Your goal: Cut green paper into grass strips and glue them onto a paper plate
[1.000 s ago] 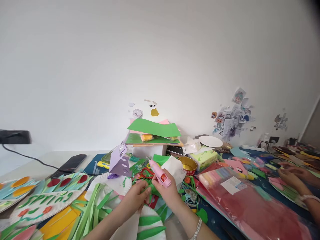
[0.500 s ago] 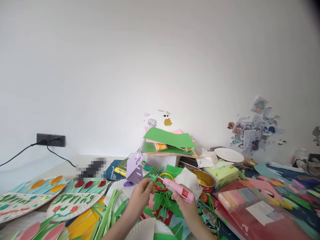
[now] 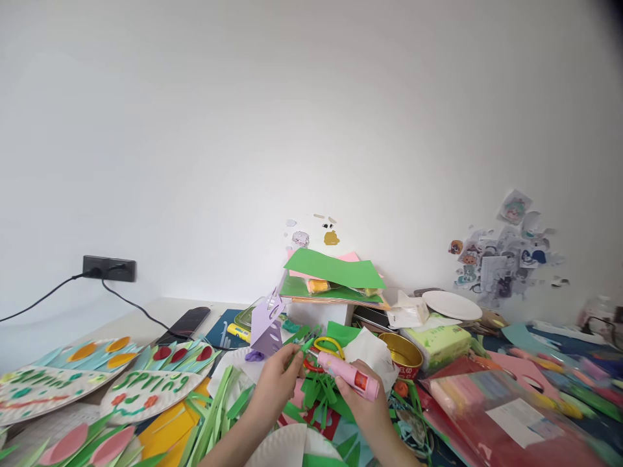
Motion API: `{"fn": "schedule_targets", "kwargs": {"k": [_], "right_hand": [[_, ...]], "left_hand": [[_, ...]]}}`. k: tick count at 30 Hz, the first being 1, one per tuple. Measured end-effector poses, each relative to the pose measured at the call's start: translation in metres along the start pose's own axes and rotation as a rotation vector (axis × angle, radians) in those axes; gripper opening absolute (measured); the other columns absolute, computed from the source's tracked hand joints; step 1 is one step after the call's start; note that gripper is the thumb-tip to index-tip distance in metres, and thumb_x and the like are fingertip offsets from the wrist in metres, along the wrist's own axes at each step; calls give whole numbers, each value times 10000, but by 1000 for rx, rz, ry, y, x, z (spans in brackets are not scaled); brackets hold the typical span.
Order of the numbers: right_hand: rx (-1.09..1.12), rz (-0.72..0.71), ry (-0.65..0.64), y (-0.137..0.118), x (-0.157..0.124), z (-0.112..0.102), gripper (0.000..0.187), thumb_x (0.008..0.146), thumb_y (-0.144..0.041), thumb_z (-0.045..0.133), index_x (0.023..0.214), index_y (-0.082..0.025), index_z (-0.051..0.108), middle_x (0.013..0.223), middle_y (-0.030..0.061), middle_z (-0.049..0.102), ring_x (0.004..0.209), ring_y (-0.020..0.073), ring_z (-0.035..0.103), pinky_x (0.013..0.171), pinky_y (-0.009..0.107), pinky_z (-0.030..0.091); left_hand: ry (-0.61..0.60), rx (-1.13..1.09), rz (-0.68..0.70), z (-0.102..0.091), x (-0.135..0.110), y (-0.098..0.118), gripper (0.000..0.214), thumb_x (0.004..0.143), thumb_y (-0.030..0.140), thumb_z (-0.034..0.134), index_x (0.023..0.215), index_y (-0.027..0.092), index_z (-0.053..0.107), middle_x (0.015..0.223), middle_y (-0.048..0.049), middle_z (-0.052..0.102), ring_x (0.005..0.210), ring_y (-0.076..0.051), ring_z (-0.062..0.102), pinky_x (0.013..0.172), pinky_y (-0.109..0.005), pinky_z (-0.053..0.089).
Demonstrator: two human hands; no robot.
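Observation:
My right hand (image 3: 364, 403) is closed round a pink glue stick (image 3: 346, 373) with a red label, its tip pointing left. My left hand (image 3: 275, 383) pinches a thin green paper strip (image 3: 300, 346) right at that tip. Both hands hover over a heap of green paper cuttings (image 3: 321, 395) and a white paper plate (image 3: 282, 447) near the front edge. Red and yellow scissor handles (image 3: 325, 347) lie just behind the glue stick.
Paper plates decorated with tulips and the word "SPRING" (image 3: 146, 388) lie at the left. A folded lilac paper (image 3: 265, 325), a gold tin (image 3: 400, 350), a tissue pack (image 3: 438, 342), a stack of coloured sheets (image 3: 335, 275) and a bag of coloured materials (image 3: 496, 405) crowd the table. A phone (image 3: 183, 322) and socket cable are at the left.
The view swung left and up a little; the other person's hands at the right are out of sight. My left hand rose from the cuttings and brought a green strip to the glue tip.

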State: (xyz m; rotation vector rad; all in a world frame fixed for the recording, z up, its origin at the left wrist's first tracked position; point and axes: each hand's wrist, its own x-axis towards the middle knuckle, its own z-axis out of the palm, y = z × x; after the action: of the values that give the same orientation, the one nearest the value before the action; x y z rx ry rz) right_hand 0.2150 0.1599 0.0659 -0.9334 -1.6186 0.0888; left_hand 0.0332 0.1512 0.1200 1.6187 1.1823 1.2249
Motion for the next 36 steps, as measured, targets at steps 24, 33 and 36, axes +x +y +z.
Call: {"fn": "schedule_targets", "kwargs": {"k": [24,33,36], "right_hand": [[-163,19,51,-8,1,-1,301,790,-348,551,558,-216,411,563,-27,434,504,138,478,488,243,379],[-248,4,77,-6,-1,1,321,813,-385,521,565,-216,407,561,-22,442,521,145,482,509,250,384],[-324,-10,93,-1,-1,2,325,807,-385,536,556,-215,419,554,-13,463,535,152,485,510,250,376]], "left_hand": [[-8,9,12,2,-2,0,424,742,534,404,1000,203,463,544,69,499,370,-95,365,413,-234,322],[-60,-21,14,5,-3,3,436,741,550,430,1001,204,480,546,70,493,374,-81,348,387,-215,305],[-134,-66,4,9,-5,3,490,709,605,464,983,199,496,537,71,496,358,-74,357,381,-216,307]]}}
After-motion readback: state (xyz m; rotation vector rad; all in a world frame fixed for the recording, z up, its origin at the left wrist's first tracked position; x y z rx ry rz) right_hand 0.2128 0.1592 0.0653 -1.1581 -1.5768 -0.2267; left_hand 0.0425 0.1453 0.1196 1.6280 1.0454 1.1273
